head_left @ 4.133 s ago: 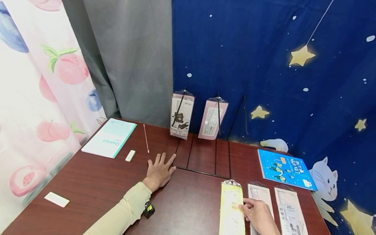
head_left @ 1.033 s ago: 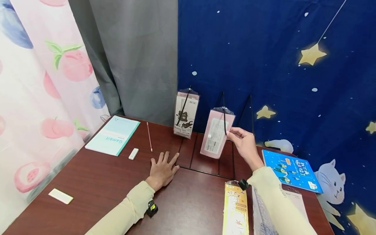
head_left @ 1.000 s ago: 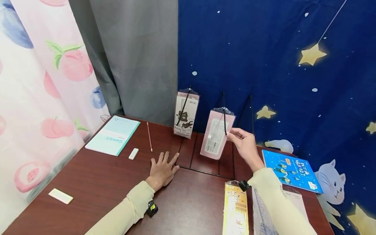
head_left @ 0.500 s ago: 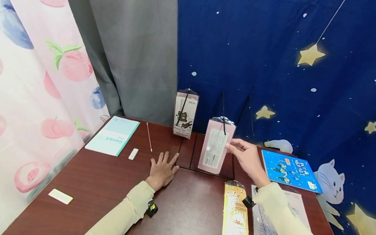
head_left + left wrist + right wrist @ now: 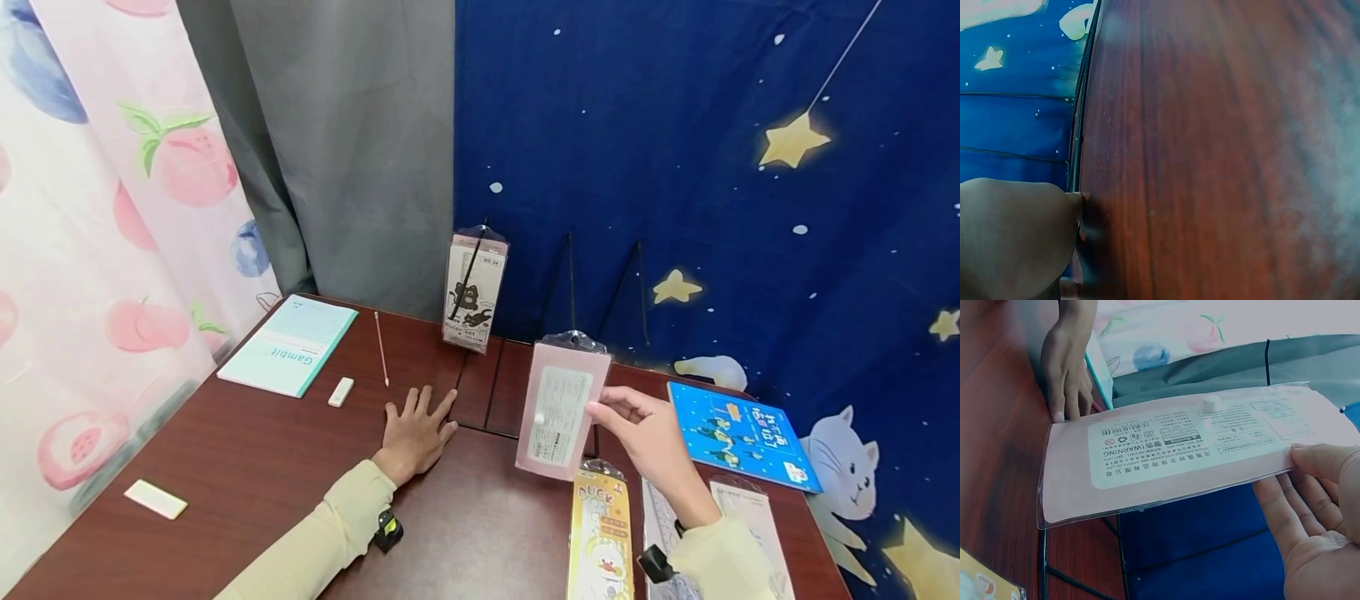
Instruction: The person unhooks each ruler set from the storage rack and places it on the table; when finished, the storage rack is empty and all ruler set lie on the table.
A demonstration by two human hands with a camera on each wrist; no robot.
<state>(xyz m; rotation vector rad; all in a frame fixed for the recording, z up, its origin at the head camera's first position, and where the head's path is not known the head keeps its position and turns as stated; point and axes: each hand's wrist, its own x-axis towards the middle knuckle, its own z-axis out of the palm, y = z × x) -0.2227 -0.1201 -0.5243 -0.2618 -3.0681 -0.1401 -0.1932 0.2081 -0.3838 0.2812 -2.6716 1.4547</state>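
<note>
My right hand (image 5: 651,442) pinches the right edge of a pink-backed ruler set packet (image 5: 562,412), thumb on its printed back and fingers behind. In the right wrist view the packet (image 5: 1172,453) spans the picture. Its clear hanging tab is right at the tip of the middle hook (image 5: 572,283) of a black wire rack. My left hand (image 5: 415,435) lies flat with spread fingers on the table, beside the rack's base. Another packet, marked Ruler set (image 5: 475,292), hangs on the rack's left hook.
A yellow duck packet (image 5: 600,533) and two pale packets, partly behind my right arm, lie at front right. A blue book (image 5: 742,433) is at the right edge. At left are a notebook (image 5: 288,346), a pink pencil-like stick (image 5: 382,350) and two white erasers (image 5: 155,500).
My right hand moved from the yellow packet to the pink packet on the middle hook, then drew it forward and down along the hook to its tip. The left hand stayed put.
</note>
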